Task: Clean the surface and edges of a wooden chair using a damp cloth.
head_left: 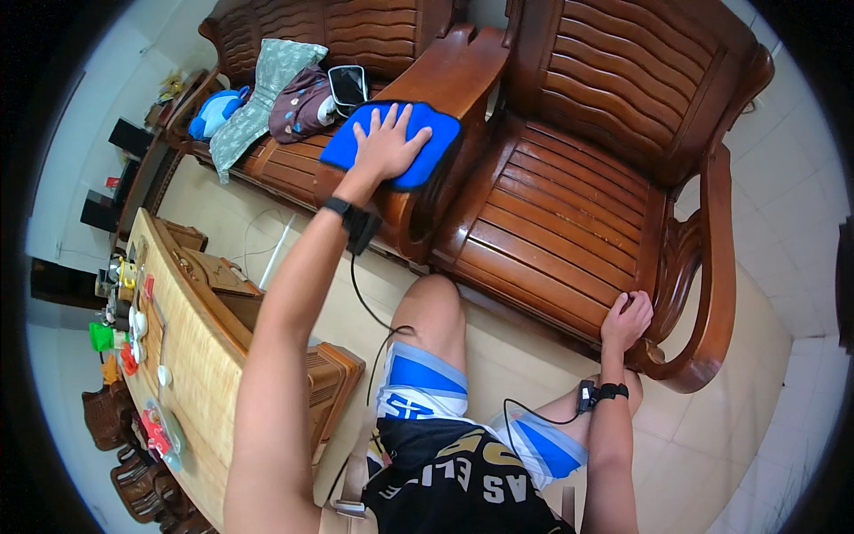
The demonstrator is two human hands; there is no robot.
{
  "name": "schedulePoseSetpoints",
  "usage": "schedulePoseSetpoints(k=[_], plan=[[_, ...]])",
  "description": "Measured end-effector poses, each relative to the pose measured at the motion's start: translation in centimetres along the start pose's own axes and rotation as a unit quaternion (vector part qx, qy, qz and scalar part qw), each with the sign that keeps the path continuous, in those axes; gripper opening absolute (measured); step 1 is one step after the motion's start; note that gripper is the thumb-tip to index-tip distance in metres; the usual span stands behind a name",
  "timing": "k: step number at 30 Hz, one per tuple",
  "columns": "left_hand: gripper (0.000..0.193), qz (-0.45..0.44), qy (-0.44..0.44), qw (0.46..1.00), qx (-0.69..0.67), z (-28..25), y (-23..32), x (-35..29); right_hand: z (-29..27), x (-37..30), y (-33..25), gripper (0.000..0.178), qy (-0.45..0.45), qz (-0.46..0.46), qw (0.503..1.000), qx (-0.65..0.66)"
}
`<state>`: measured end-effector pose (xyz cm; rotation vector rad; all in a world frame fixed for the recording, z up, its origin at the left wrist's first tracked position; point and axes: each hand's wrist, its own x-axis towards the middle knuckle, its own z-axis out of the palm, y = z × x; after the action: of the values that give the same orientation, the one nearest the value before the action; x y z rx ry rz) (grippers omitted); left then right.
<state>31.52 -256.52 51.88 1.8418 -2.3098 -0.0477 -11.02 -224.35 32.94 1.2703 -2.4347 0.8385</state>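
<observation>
A blue cloth with dark edging [438, 158] lies spread over the wide wooden armrest [478, 67] between the two seats. My left hand [390, 147] presses flat on it, palm down with the fingers spread. At the front right corner of the wooden chair's slatted seat [551, 209], my right hand [626, 319] rests with its fingers curled in. Nothing shows in that hand. Each wrist wears a dark strap with a small device and a black cable.
On the wooden bench at the far left lie a grey-green patterned pillow [253, 120], a maroon patterned cloth [298, 105], a dark-screened device [348, 86] and a blue-and-white soft item [218, 111]. A long wooden table [200, 374] with dishes stands at left. The chair's curved right armrest [716, 267] rises beside my right hand.
</observation>
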Motion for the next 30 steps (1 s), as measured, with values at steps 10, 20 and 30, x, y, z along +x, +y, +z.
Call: schedulePoseSetpoints(k=[10, 20, 30], plan=[[0.079, 0.072, -0.172, 0.981, 0.062, 2.7, 2.1, 12.6, 0.2, 0.2, -0.4, 0.025, -0.019, 0.005, 1.000, -0.009], [0.084, 0.055, -0.081, 0.994, 0.046, 9.5, 4.5, 30.2, -0.5, 0.6, -1.0, 0.027, -0.060, 0.024, 0.998, -0.001], [0.078, 0.195, -0.040, 0.977, 0.078, 9.0, 4.3, 30.1, -0.1, 0.1, -1.5, 0.030, -0.064, 0.008, 0.998, 0.010]])
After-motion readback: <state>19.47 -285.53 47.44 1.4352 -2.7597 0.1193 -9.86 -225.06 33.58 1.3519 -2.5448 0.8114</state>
